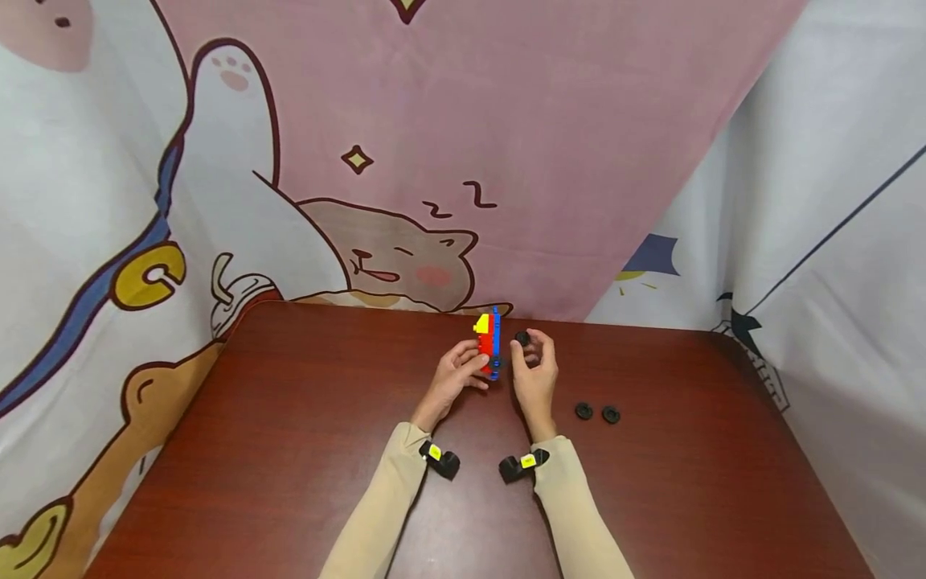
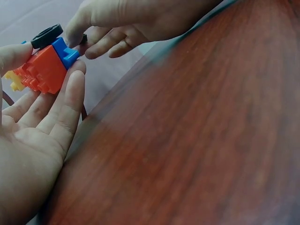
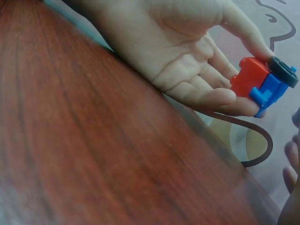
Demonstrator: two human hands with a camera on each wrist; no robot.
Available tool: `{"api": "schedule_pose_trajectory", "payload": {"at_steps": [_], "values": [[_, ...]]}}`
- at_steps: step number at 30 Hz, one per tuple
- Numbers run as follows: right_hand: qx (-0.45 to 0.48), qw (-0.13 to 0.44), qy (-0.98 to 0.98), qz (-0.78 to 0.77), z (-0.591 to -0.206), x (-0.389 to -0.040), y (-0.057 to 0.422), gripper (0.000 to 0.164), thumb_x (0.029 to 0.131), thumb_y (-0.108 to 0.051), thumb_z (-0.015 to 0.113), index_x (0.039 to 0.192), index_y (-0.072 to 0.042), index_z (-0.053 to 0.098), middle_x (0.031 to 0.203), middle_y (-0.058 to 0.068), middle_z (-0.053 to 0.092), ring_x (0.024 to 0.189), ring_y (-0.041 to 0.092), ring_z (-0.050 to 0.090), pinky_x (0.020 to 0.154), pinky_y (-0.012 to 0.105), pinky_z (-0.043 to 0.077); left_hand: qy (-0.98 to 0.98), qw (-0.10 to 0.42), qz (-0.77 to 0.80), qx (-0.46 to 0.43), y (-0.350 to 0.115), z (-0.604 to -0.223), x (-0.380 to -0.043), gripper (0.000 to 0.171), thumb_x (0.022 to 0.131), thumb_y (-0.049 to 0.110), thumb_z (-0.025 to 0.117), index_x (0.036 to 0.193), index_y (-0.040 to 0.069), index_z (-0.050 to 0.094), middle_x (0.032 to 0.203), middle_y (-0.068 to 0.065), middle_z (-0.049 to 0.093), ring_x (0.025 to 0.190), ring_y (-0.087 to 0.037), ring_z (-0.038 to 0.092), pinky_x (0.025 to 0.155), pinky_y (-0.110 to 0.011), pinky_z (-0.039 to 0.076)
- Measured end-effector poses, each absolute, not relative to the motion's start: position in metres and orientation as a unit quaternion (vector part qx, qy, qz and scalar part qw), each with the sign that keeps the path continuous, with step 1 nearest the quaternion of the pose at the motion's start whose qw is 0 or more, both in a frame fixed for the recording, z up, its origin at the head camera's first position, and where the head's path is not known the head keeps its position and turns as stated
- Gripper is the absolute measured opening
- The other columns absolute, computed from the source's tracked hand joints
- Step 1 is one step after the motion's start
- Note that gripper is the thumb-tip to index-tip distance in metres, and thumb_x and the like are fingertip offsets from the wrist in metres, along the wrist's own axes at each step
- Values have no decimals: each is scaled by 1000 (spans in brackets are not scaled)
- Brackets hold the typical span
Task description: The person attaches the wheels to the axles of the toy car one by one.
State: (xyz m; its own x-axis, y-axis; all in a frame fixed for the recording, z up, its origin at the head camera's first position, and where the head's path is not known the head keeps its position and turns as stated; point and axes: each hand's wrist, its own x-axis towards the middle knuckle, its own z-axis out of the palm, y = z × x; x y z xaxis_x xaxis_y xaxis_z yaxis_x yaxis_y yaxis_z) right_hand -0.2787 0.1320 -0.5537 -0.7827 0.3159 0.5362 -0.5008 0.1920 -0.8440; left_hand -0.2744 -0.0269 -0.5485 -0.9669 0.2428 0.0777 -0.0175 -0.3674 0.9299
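Together over the far half of a brown tabletop, two forearms in pale sleeves reach forward, drawing the hands close. The left hand holds up a red, blue and yellow block toy, its thumb pressed at a mounted wheel on the blue base and its fingers spread beneath. Facing it, the right hand pinches a black wheel between thumb and fingers — a narrow gap parts this wheel from the toy in the head view. Just beyond the hands runs the tabletop's far edge, backed by a hanging printed cloth; wood stretches wide to the left. Near the right hand, on its outer side, lie two loose wheels, side by side and slightly apart — well in from the right edge.
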Motion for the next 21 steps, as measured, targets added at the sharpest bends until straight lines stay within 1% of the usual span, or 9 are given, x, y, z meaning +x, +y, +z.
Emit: {"api": "schedule_pose_trajectory", "payload": {"at_steps": [1,2,5,8,9,12,15,18,21], "values": [[65,315,-700,638,-550,-276,131,36,90,-6,68,122,6,54,96,22,59,76,28,53,65,25,44,556,79,821,102,-27,-549,-274,42,94,9,62,129,-7,46,102,-9,58,69,-19,63,59,-33,56],[63,308,-698,644,-550,-276,131,37,90,-6,68,122,6,53,95,18,60,75,26,53,64,23,43,555,80,822,102,-27,-548,-274,42,94,10,62,129,-7,46,102,-9,58,69,-19,62,59,-33,56],[77,299,-689,656,-540,-271,129,37,91,-2,66,122,10,51,90,21,58,74,28,52,61,22,42,554,81,822,102,-28,-547,-274,41,94,10,61,128,-7,46,102,-9,59,68,-20,62,59,-34,56],[91,293,-674,672,-536,-269,129,38,91,1,65,123,14,49,90,24,56,73,25,52,61,21,42,554,83,823,99,-28,-545,-275,38,95,8,60,128,-7,46,102,-9,60,68,-21,62,60,-35,57],[96,291,-670,676,-532,-267,129,37,91,3,64,123,15,49,90,29,55,73,25,52,60,21,43,554,84,822,98,-28,-545,-275,38,96,8,59,127,-8,46,102,-9,61,68,-22,62,60,-36,57],[93,279,-660,691,-529,-267,129,37,91,4,62,123,17,48,91,30,52,71,23,51,60,19,43,554,87,822,97,-28,-544,-275,37,97,8,58,128,-7,45,101,-7,61,69,-25,62,62,-38,57],[86,262,-653,705,-527,-266,129,34,93,5,59,123,16,50,91,34,52,69,36,51,59,25,47,557,90,819,103,-28,-544,-275,38,98,9,56,129,-7,42,101,-6,61,71,-29,63,64,-43,57],[78,242,-648,718,-525,-264,129,30,95,4,54,124,14,53,93,37,52,71,49,49,61,36,50,561,90,816,110,-28,-544,-275,36,99,9,54,128,-7,41,100,-5,61,71,-29,64,66,-49,56],[75,231,-651,720,-523,-262,129,29,97,3,52,124,13,56,94,38,52,73,54,49,63,42,50,559,86,817,112,-27,-544,-274,33,98,8,54,125,-7,43,98,-6,61,71,-25,66,67,-52,55]]}}
